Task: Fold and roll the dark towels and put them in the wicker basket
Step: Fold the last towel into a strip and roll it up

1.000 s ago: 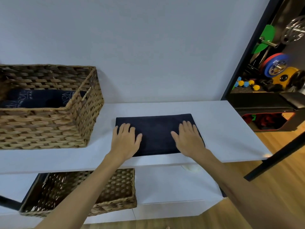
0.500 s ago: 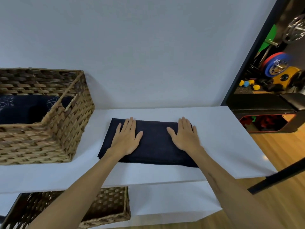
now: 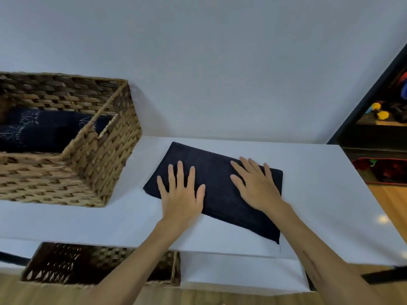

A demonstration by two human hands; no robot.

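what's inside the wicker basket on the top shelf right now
Dark towels with pale lettering lie inside the wicker basket. At least two seem to be there, but the front wall hides their lower parts and the basket floor, so the full count cannot be seen.

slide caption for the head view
Both hands, left and right, flat on a folded towel beside a basket.

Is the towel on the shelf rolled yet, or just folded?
Folded, not rolled. The towel lies flat as a rectangle on the shelf, with the left hand and right hand pressed open on top.
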